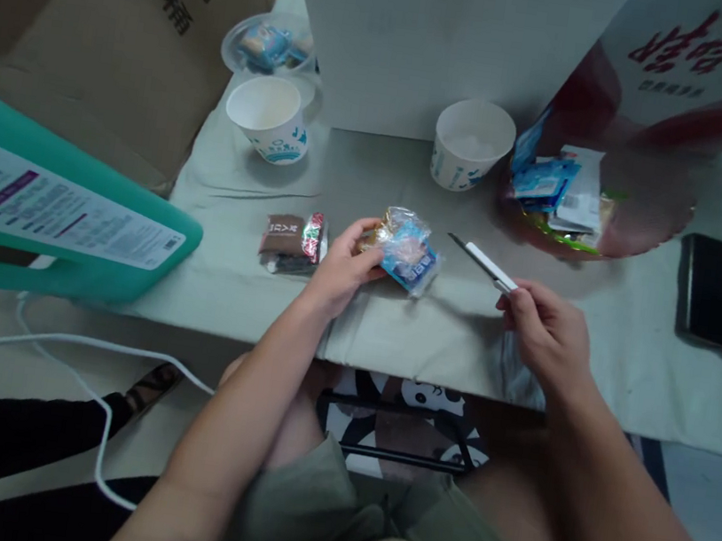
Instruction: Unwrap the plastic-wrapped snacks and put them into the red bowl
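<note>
My left hand [346, 267] is closed on a clear and blue snack packet [408, 257] above the middle of the table. To its right, my right hand [545, 328] grips the white handle of a small knife [478, 262]; the blade points left toward the packet without touching it. A brown snack packet [283, 242] with a red and green end lies just left of my left hand. Two paper cups stand farther back: the left cup [268, 119] is pale inside, and the right cup [470, 147] holds something whitish I cannot make out.
A reddish transparent bowl [651, 213] with several wrappers stands at the right, near a black wallet-like object [717, 294]. A clear tub [232, 42] holds blue packets. A green jug [75, 203] and cardboard box [93, 72] flank the left. Another person's foot [153, 385] shows below.
</note>
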Motion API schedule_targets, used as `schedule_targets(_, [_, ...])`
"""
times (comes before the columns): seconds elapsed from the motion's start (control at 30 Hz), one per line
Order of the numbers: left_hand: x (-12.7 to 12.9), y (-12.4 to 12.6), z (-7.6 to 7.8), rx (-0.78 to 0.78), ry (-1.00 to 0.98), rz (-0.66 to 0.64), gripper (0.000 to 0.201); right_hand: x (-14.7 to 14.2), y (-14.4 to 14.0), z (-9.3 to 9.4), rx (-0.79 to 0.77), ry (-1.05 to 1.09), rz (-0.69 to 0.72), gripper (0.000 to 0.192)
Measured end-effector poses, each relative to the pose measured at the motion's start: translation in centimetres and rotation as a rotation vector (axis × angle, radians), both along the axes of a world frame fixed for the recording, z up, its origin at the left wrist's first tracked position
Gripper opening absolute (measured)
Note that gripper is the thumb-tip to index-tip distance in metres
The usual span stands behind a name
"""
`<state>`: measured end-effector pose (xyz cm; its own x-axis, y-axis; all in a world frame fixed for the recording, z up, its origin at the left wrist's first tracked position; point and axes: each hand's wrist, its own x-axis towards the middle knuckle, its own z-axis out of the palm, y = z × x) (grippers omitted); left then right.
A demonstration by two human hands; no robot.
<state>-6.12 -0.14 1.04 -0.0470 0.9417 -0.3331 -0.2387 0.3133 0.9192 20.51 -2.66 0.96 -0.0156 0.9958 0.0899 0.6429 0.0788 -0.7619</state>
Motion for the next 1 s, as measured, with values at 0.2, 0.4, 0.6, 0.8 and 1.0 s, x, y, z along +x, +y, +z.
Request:
schedule_targets(0.2, [0.7, 0.1, -0.1, -0.007, 0.023, -0.038, 0.037, -4.3, 0.2, 1.0, -0.025, 0.032, 0.167, 0.036])
schedule_targets(0.4, [0.3, 0.5, -0.2, -0.045, 0.002, 0.043, 0.036, -3.1, 0.3, 0.0, -0.075, -0.146, 0.237, 0.039])
schedule_targets(0.6, [-1.1, 0.9, -0.1, -0.018, -0.032, 0.146, 0.029, 2.5, -0.2, -1.0, -0.038, -0.261, 0.186, 0.031])
schedule_targets(0.8, [0.5, 0.5, 0.0, -0.061, -0.037, 0.076, 0.023, 6.1, 0.8, -1.8, 0.106, -0.417, -0.080, 0.036])
schedule_targets(1.0, [0.8, -0.8, 0.2, 0.172, 0.472, 0.053, 0.031, 5.0, 1.0, -1.2, 0.207, -0.526, -0.243, 0.038])
